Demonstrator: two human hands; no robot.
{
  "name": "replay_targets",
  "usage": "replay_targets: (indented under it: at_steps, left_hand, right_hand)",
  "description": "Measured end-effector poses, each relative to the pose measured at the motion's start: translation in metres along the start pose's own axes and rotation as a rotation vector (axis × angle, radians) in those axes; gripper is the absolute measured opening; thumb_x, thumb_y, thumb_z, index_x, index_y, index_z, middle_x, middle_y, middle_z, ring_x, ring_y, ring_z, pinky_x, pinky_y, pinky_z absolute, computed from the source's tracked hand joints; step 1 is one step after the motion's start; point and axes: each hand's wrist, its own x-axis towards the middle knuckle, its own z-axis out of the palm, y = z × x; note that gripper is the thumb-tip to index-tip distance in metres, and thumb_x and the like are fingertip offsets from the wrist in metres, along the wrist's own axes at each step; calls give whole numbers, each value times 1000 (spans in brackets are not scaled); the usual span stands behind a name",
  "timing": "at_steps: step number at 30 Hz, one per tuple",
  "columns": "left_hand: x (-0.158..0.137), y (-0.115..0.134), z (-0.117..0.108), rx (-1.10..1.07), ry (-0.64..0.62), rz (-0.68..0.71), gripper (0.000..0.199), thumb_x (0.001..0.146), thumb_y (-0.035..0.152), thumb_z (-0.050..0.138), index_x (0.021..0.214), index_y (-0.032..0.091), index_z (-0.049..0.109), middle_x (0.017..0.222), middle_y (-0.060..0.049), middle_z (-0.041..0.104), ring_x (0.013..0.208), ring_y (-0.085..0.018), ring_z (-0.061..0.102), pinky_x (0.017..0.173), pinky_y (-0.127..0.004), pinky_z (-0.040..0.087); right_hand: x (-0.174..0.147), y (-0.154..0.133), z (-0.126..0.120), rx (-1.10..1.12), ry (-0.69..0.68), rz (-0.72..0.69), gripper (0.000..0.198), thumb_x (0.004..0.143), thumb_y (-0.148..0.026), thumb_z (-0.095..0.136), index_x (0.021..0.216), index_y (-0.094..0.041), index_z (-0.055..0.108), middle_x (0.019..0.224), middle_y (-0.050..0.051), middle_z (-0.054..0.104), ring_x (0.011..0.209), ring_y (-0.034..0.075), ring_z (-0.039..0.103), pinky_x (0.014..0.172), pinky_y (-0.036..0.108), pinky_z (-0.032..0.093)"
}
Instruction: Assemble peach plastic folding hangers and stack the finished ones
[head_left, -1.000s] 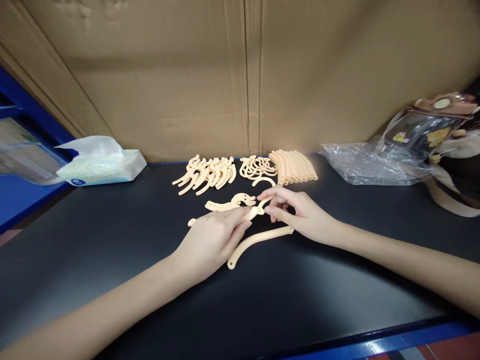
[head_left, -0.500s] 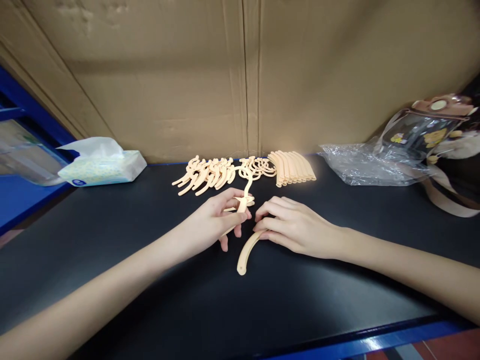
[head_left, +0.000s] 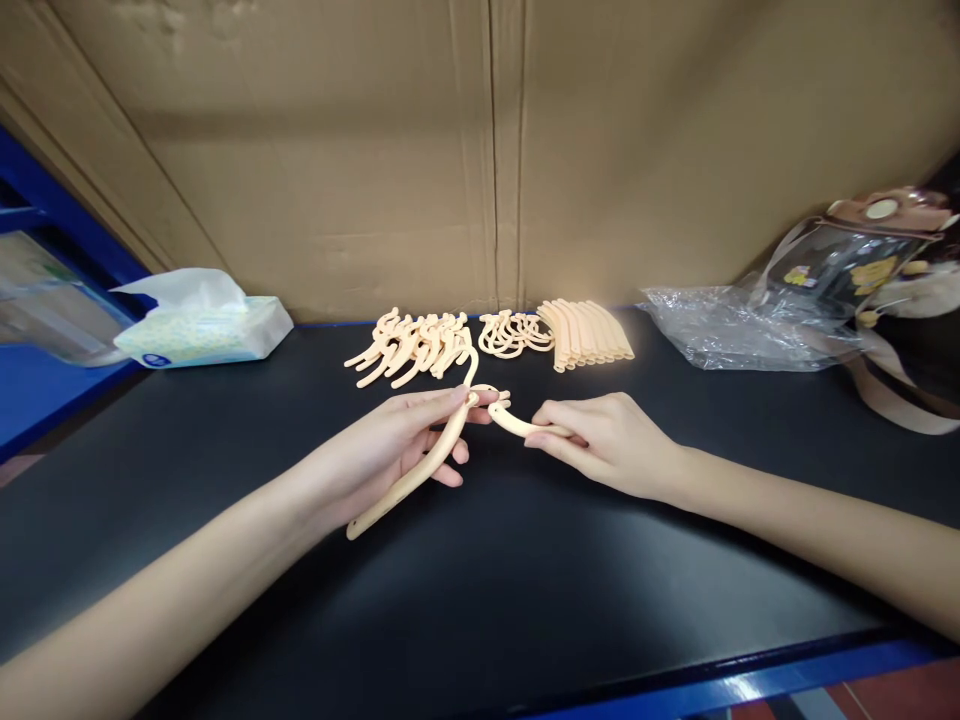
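Note:
My left hand (head_left: pixel 409 440) is closed on a beige plastic clothes hanger piece, made up of a long curved arm (head_left: pixel 409 482) and a thin hook part (head_left: pixel 472 368) that meet at the fingertips. Small prongs (head_left: pixel 502 399) stick out to the right of those fingertips. In my right hand (head_left: pixel 611 440) is a second curved hanger arm (head_left: pixel 512 421), pinched between thumb and fingers. Its free end, with a small hole, points left and lies close to the prongs; whether they touch I cannot tell. Part of this arm is hidden by the right hand.
Behind the hands on the black table (head_left: pixel 480 620) lie a pile of hook-shaped pieces (head_left: pixel 412 348), a cluster of ring-like pieces (head_left: pixel 514 334) and a row of curved arms (head_left: pixel 589 335). A tissue pack (head_left: pixel 206 330) stands left; a clear plastic bag (head_left: pixel 750 330) and a bottle (head_left: pixel 847 265) are right.
My right hand has lifted its arm off the table and turned it so the free end points left. My left hand has turned its piece, whose long arm now points down-left.

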Motion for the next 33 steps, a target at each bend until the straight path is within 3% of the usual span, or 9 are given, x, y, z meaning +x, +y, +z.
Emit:
replay_targets:
  at_steps: [9, 16, 22, 33]
  left_hand:
    - [-4, 1, 5, 73, -114, -78, 27, 91, 31, 56, 109, 16, 69, 63, -3, 60, 55, -9, 57, 48, -18, 58]
    - [-2, -2, 5, 71, -92, -37, 19, 88, 27, 60, 99, 17, 71, 66, -2, 64, 53, -8, 57, 49, -17, 57]
    - [-1, -6, 6, 164, -34, -10, 24, 86, 34, 62, 102, 17, 69, 64, -2, 64, 58, -10, 59, 52, -18, 57]
    - [1, -5, 6, 315, -100, 55, 21, 83, 34, 64, 87, 14, 71, 68, -1, 65, 61, -11, 64, 58, -19, 56]
  right_hand:
    - [3, -1, 2, -119, 62, -56, 36, 96, -41, 44, 79, -16, 64, 68, 0, 64, 57, 10, 55, 53, 22, 32]
    - [2, 3, 3, -191, 75, -108, 37, 96, -42, 44, 79, -15, 63, 66, 0, 61, 59, 11, 54, 54, 24, 32]
    - [1, 4, 3, -198, 67, -139, 38, 96, -42, 44, 77, -15, 62, 67, 1, 61, 61, 11, 54, 55, 24, 31]
    - [1, 4, 3, -216, 31, -180, 38, 96, -43, 44, 76, -16, 63, 66, 0, 62, 59, 11, 53, 54, 25, 30]
